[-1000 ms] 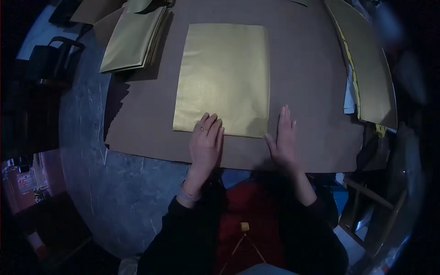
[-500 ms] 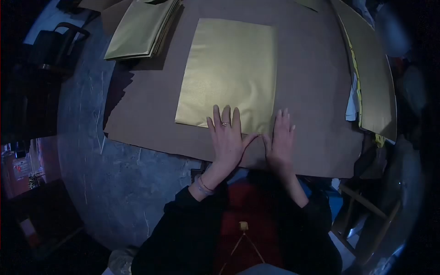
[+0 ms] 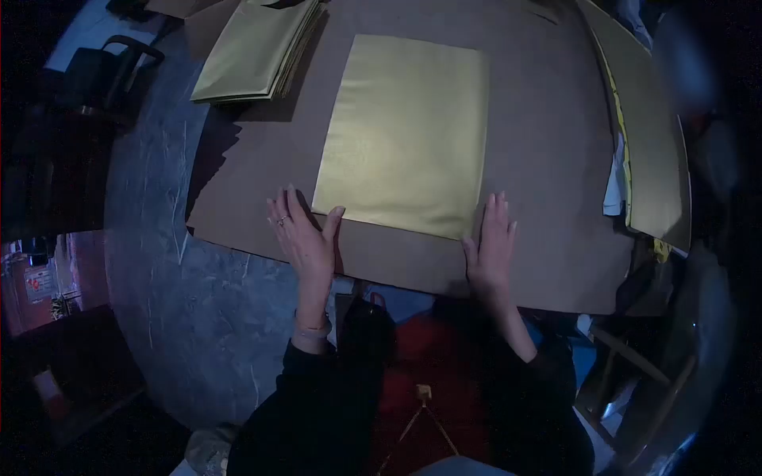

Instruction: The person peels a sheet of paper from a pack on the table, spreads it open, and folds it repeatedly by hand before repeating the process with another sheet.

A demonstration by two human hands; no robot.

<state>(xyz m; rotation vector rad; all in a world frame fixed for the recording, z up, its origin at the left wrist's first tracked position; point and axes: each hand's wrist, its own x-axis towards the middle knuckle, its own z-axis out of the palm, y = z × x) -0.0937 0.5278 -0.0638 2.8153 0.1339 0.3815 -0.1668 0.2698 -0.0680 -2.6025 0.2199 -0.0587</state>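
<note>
A flat gold sheet, perhaps folded, lies on the brown cardboard in front of me. My left hand rests just outside the sheet's near left corner, thumb spread from the fingers and close to that corner. At the near right corner is my right hand, its fingers stretched forward beside the right edge and its thumb close to the corner. Neither hand grips anything. Slight creases run along the sheet's near edge.
A stack of folded gold pieces lies at the far left of the cardboard. On the right stands a larger pile of gold sheets with yellow and white edges. A wooden chair frame is at the lower right.
My left hand has moved left, off the sheet's near edge to its near left corner. My right hand stays by the right corner. The near edge now looks flatter.
</note>
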